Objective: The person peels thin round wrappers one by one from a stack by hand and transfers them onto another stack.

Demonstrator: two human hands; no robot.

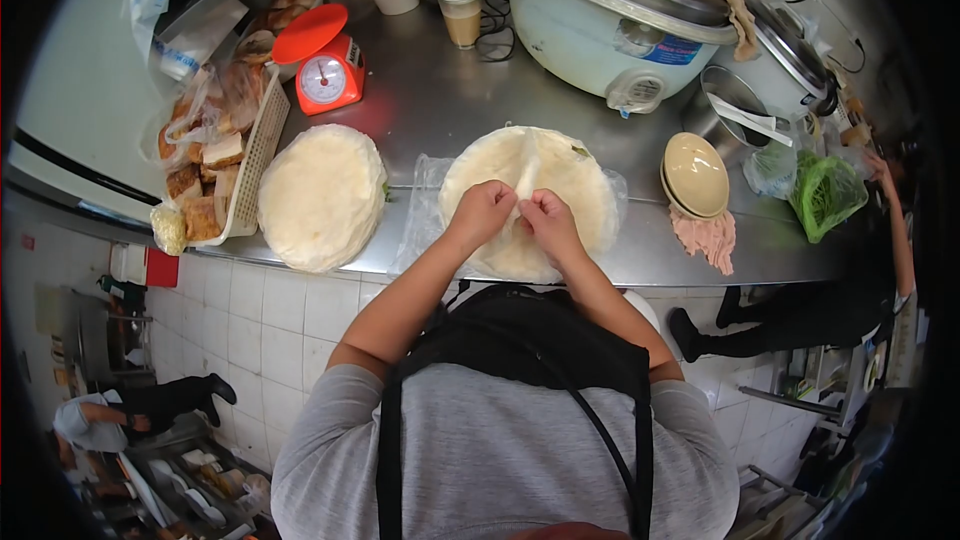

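Cream-coloured, thin round sheets are lying as a stack directly under both hands, at the near edge of the steel table. I am seeing, through the head camera, a raised pale strip running across the stack's top from its far edge to the fingers; whether it is a fold or a lifted edge, I am not managing to tell.

The left hand is curling nearly closed, thumb and fingers pinching at the near end of this strip. The right hand is doing likewise just beside it, its fingertips drawn together on the same strip.

Clear plastic film is showing beneath the stack, left of the left hand. Further left, a second stack is resting on the table, and beyond it a basket is holding brown-crusted pieces.

Ahead and left of the left hand, I am noting an orange scale; straight ahead, a cup is standing. Ahead and right of the right hand, a large cooker is occupying the table. To the right hand's right, tan bowls are sitting near a pink cloth, with bagged greens lying farther out.
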